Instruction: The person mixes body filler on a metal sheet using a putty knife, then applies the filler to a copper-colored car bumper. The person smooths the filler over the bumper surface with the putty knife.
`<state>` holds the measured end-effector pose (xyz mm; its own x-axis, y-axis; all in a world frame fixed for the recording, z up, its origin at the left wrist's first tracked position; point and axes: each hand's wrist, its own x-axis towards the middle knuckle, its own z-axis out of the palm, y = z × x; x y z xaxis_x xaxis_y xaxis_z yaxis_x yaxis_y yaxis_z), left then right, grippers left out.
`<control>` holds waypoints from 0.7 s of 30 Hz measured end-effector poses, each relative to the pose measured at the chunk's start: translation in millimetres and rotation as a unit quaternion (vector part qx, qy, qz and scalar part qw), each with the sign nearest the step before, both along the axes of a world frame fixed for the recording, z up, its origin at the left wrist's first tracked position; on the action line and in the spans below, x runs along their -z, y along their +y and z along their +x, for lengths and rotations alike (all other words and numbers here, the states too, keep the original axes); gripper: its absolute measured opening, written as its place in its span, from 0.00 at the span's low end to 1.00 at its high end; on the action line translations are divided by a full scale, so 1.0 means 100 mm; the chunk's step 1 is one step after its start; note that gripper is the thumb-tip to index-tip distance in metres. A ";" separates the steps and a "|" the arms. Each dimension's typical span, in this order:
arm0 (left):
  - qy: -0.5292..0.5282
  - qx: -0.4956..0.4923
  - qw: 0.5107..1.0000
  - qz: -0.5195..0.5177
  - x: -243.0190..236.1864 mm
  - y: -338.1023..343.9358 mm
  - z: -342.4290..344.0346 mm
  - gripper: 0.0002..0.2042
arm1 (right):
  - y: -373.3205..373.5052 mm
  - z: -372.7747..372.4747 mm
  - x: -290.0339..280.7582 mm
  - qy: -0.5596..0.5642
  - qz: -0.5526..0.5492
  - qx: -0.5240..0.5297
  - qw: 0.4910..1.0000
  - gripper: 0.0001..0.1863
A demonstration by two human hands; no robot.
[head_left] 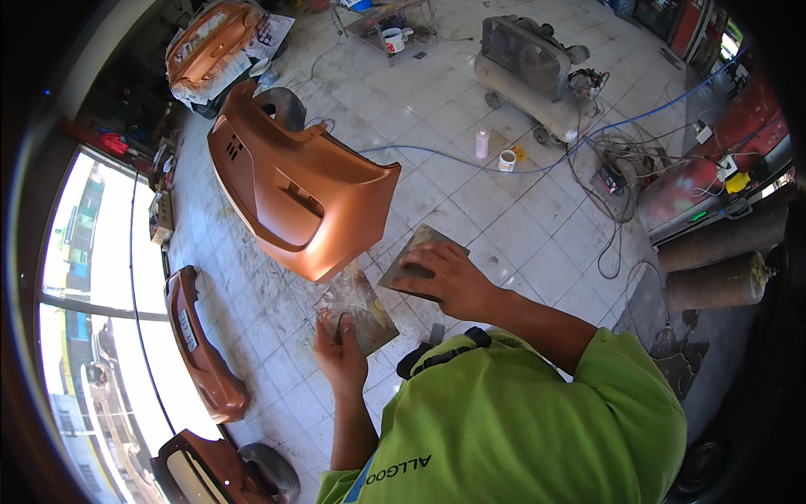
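Note:
My left hand [340, 344] grips the lower left side of a flat, mottled mixing board [368, 328] smeared with pale paste, thumb on top. My right hand [432, 273] is closed on a thin grey rectangular spreader plate [445, 244], held above and to the right of the board. Just beyond both hands stands a copper-orange car bumper [327, 218], propped up with its right end nearest me.
More copper parts lie at left [201, 370], bottom left [189, 470] and back left [210, 50]. An air compressor [520, 92], bottle [482, 143], tape roll [507, 161], hoses and cables spread over the tiled floor [529, 252]. Gas cylinders [705, 281] line the right.

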<state>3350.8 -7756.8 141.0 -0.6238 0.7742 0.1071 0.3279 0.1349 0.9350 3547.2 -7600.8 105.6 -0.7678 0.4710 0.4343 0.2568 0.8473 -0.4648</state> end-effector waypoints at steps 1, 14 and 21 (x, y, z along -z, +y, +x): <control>0.080 0.005 0.997 0.012 0.07 0.04 0.03 0.12 | -0.04 -0.02 -0.08 0.028 0.019 -0.021 0.999 0.28; -0.294 -0.068 0.937 0.175 -0.01 0.14 -0.10 0.15 | -0.51 -0.20 -0.28 0.188 -0.083 -0.182 0.962 0.33; -0.283 -0.068 0.951 0.100 0.16 -0.04 -0.06 0.16 | -0.12 -0.03 0.24 -0.036 0.043 -0.037 0.998 0.27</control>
<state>3345.2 -7760.8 125.1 -0.7178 0.6823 -0.1388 -0.2437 -0.0595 0.9680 3544.2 -7612.7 81.9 -0.8293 0.3762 0.4133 0.2228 0.9008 -0.3727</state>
